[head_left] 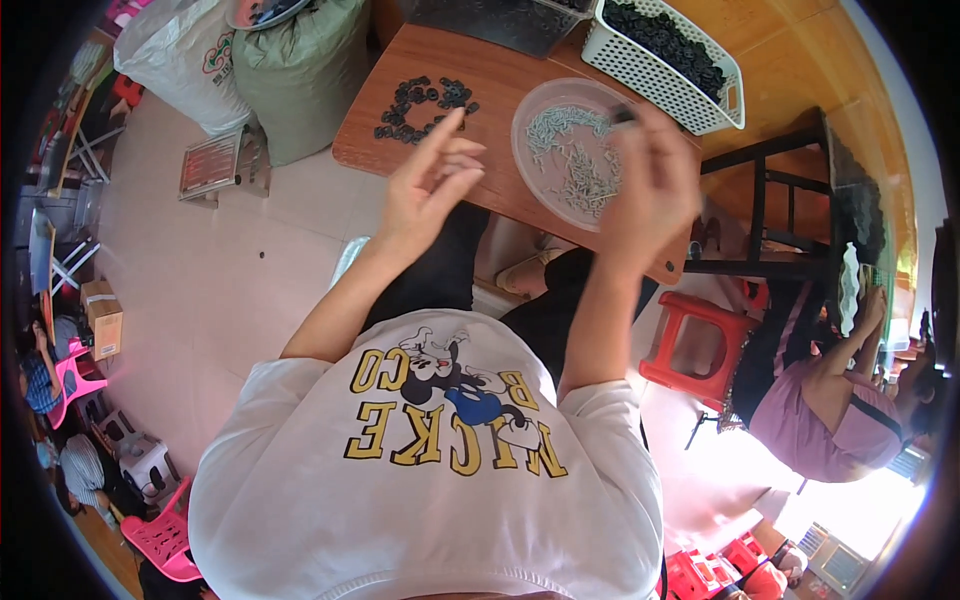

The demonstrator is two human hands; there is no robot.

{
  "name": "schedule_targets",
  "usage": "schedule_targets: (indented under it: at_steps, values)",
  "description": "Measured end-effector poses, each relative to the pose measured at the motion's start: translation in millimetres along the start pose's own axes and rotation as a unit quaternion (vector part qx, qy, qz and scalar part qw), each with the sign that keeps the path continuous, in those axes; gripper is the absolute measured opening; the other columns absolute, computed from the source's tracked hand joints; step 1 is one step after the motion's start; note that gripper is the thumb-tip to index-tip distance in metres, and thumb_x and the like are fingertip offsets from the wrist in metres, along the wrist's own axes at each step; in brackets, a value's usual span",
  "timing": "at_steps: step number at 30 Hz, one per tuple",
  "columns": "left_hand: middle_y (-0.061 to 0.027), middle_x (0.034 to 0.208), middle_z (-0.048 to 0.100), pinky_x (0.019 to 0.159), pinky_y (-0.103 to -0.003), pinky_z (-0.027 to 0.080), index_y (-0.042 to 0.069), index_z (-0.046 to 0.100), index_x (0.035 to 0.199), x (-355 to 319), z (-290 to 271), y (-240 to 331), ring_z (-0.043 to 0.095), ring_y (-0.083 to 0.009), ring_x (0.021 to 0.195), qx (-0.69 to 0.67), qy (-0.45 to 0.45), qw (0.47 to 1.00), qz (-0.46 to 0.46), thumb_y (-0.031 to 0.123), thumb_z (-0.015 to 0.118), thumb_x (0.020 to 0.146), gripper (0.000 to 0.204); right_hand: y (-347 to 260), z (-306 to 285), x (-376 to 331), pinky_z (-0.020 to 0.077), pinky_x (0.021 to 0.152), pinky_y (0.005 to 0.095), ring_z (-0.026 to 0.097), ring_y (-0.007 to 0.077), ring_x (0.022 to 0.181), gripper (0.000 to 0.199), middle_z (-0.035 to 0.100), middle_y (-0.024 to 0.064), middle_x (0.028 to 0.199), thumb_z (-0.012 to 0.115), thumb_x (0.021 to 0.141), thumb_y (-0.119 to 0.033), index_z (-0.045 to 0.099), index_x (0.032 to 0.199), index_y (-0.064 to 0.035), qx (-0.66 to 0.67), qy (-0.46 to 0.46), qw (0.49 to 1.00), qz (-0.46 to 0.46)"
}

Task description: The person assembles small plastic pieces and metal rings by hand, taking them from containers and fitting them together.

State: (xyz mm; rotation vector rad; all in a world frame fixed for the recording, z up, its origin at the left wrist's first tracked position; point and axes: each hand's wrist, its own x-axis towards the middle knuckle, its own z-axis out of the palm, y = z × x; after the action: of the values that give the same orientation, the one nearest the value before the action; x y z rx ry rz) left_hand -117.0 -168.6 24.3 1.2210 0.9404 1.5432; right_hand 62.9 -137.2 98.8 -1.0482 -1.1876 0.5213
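Note:
My left hand [428, 190] hovers at the near edge of the brown wooden table, its fingers apart with nothing visible in them. Just beyond it, a loose cluster of small black parts [408, 92] lies on the tabletop. My right hand [655, 190], blurred by motion, is over the right side of a round translucent tray [522, 150]. Its fingertips pinch a small black part [622, 113]; the exact kind is too blurred to tell. Inside the tray are many small silvery screws [588, 180], spread in two heaps.
A white perforated basket [610, 62] full of black parts stands at the table's back right, beside a dark bin [495, 25]. Bulging sacks [300, 90] and a low metal rack [212, 170] are to the left. A red stool [695, 350] and a seated person [830, 410] are on the right.

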Motion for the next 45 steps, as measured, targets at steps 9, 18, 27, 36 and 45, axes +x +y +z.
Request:
schedule_targets:
  at_steps: [9,18,27,36,45]
  values:
    - [-0.0060,0.095,0.062,0.073,-0.022,0.047,0.002,0.065,0.107,20.4,-68.3,-8.9,0.060,-0.0100,0.084,0.137,0.083,0.986,-0.042,0.009,0.059,0.088,0.021,63.8,-41.9,154.9,0.0487,0.079,0.0364,0.063,0.0267,0.086,0.035,0.065,0.0180,0.095,0.067,0.080,-0.012,0.057,0.111,0.0026,-0.358,0.088,0.909,-0.196]
    - [-0.0079,0.097,0.065,0.069,-0.022,0.047,0.002,0.066,0.104,0.5,-66.8,-22.4,0.061,-0.0108,0.083,0.147,0.038,0.983,-0.100,0.010,0.060,0.087,0.020,124.3,91.4,27.8,0.0429,0.074,0.0403,0.059,0.0264,0.082,0.010,0.067,0.0085,0.082,0.067,0.072,-0.016,0.072,0.079,-0.0099,-0.385,-0.316,0.846,-0.189]
    - [-0.0063,0.091,0.068,0.069,-0.023,0.046,0.003,0.067,0.104,-13.4,-85.2,-30.9,0.060,-0.0095,0.082,0.143,0.059,0.979,-0.136,0.012,0.060,0.087,0.020,150.5,107.5,25.1,0.0383,0.076,0.0429,0.059,0.0258,0.088,0.013,0.067,0.0098,0.082,0.065,0.073,-0.019,0.070,0.074,-0.0077,-0.454,-0.384,0.780,-0.195]
    - [-0.0087,0.090,0.067,0.069,-0.023,0.048,0.000,0.066,0.102,-14.9,-58.0,-25.9,0.061,-0.0107,0.077,0.048,0.048,0.979,-0.193,0.010,0.060,0.088,0.019,92.4,87.5,-8.0,0.0441,0.062,0.0433,0.063,0.0294,0.063,0.013,0.065,0.0120,0.069,0.066,0.074,-0.014,0.067,0.082,-0.0042,-0.209,-0.317,0.913,-0.148]
    - [-0.0099,0.084,0.066,0.066,-0.025,0.052,-0.002,0.065,0.093,-26.5,-19.5,-31.2,0.063,-0.0133,0.072,-0.169,0.078,0.953,-0.240,0.010,0.060,0.088,0.014,51.7,34.7,-86.5,0.0408,0.077,0.0337,0.061,0.0227,0.079,0.007,0.066,0.0066,0.083,0.065,0.075,-0.007,0.066,0.082,-0.0043,-0.176,-0.211,0.947,-0.169]
